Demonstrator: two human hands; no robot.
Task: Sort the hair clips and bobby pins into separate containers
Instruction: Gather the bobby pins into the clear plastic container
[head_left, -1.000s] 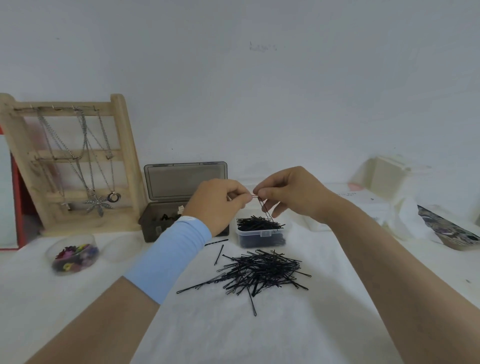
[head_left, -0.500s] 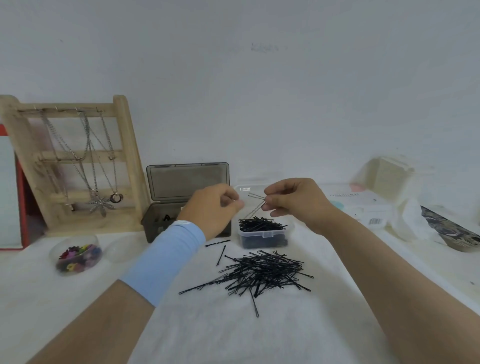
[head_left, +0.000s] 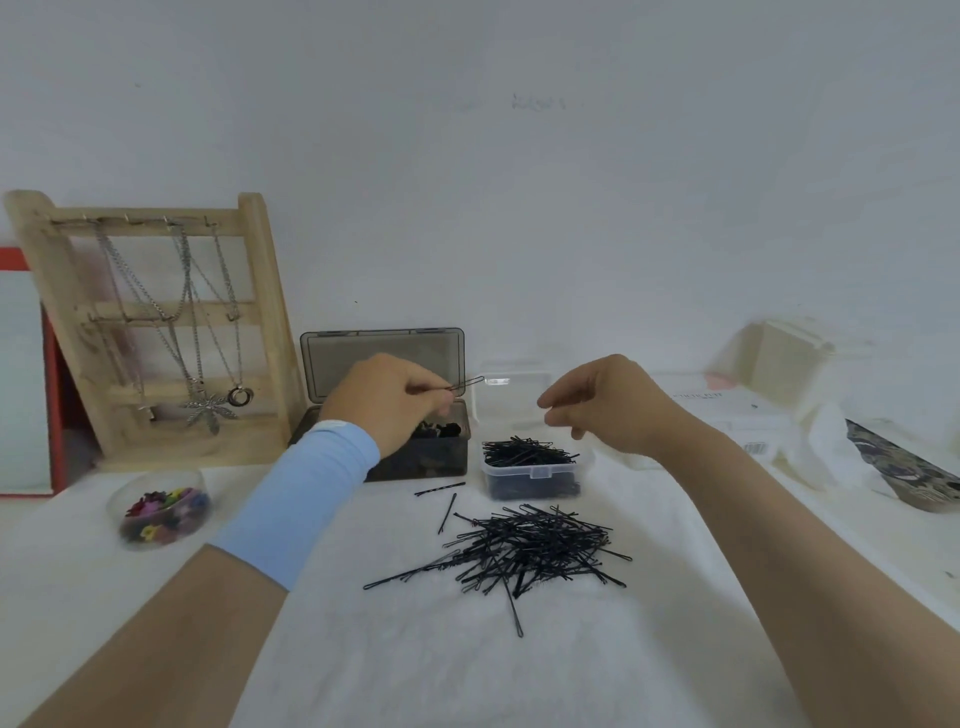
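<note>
A clear tub (head_left: 535, 473) stands just behind the loose heap, its lid (head_left: 511, 387) tipped up at the back; it holds a layer of black bobby pins (head_left: 524, 449); touching its left side is a dark smoky box (head_left: 426, 463) with its lid (head_left: 382, 358) raised upright, and there are dark items inside that I cannot make out; well to the left, a round clear dish (head_left: 130, 525) carries colourful hair clips (head_left: 166, 506). The heap of pins (head_left: 530, 551) lies on the white cloth (head_left: 467, 660), most lying roughly left to right, one long one (head_left: 511, 605) pointing towards the viewer; two strays (head_left: 441, 488) lie between heap and dark box.

The left hand (head_left: 389, 402) (blue sleeve at the wrist) pinches a single hairpin (head_left: 467, 385) between thumb and forefinger, above the right end of the dark box; the pin's long axis runs rightward and slightly up, its rounded closed end towards the clear tub's lid. The right hand (head_left: 608, 408) hovers above the clear tub, fingers loosely curled, nothing seen between them. A wooden rack (head_left: 260, 322) hung with necklaces (head_left: 208, 410) stands at the back left.
</note>
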